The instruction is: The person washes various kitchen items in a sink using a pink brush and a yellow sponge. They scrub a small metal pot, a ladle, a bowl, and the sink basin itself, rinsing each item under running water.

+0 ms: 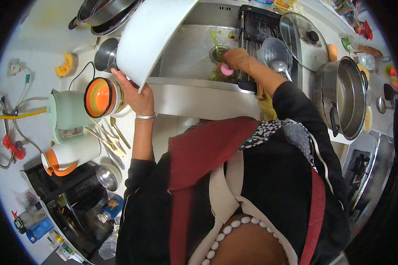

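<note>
My left hand (136, 96) grips the lower edge of a large white board (152, 36), which is tilted up over the left part of a stainless steel sink (185, 49). Down in the sink, my right hand (237, 59) is beside the drain strainer (219, 53), its fingers bent and partly hidden. A pink round thing (227, 69) shows just below its fingers; whether they hold it I cannot tell. Green vegetable scraps (214, 39) lie around the drain. Right of the hand stands a black dish rack (247, 79) with a clear plastic bowl (274, 49) and a metal ladle (279, 66).
On the right are a glass lid (298, 36) and a deep steel pot (346, 96). Stacked bowls (99, 97), a steel pot (106, 54), a green kettle (69, 112), a white jug (81, 154) and cutlery (119, 132) stand or lie left. A yellow cloth (268, 107) hangs at the sink's front.
</note>
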`<state>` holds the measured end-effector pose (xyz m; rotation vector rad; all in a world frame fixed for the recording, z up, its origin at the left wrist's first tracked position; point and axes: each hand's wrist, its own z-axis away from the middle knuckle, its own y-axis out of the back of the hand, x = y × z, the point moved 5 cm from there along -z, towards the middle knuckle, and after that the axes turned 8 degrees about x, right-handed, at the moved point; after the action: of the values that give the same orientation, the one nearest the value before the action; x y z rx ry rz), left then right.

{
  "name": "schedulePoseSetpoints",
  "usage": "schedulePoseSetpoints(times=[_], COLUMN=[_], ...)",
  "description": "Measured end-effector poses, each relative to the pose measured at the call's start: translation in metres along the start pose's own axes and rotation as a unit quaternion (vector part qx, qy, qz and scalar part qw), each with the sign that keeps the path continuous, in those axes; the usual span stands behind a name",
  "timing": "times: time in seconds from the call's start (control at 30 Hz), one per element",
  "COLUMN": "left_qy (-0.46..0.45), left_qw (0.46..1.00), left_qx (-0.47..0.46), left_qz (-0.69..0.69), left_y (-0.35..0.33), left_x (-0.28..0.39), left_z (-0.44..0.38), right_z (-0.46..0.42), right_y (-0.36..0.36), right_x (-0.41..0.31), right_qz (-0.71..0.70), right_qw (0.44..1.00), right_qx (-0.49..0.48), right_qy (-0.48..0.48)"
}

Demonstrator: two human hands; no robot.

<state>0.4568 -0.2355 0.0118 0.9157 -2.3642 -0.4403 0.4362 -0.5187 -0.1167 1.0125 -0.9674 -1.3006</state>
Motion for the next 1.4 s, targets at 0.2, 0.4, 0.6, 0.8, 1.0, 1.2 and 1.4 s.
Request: schedulePoseSetpoints(times=[0.2,0.4,0.6,0.8,1.0,1.2,1.4], left_qy=[0.1,0.089,0.099,0.091,0.06,0.044,0.033], left_qw=[0.99,0.982,0.976,0.988,0.997,0.997,0.993], left_qx=[0.002,0.015,0.006,-0.006,-0.036,-0.046,-0.069], left_qz=[0.098,0.163,0.195,0.128,0.039,-0.033,-0.09], left_y=[0.005,0.006,0.001,-0.008,-0.004,-0.003,-0.001], left_x=[-0.014,-0.01,-0.02,-0.022,-0.016,-0.017,-0.009], left_z=[-0.002,-0.012,-0.006,-0.011,-0.018,-0.012,-0.014], right_z=[-0.01,-0.042,-0.025,-0.019,-0.032,-0.069,-0.119], right_y=[0.038,-0.008,0.011,0.005,0.005,0.006,-0.048], right_x=[-0.008,-0.052,-0.011,-0.02,-0.001,-0.05,-0.119], right_qz=[-0.03,-0.156,-0.046,-0.106,-0.054,-0.267,-0.387], right_qw=[0.996,0.988,0.991,0.993,0.998,0.961,0.919], right_qx=[0.064,-0.019,0.008,-0.055,-0.01,0.065,0.023], right_qy=[-0.046,0.004,-0.122,0.007,-0.032,0.043,0.075])
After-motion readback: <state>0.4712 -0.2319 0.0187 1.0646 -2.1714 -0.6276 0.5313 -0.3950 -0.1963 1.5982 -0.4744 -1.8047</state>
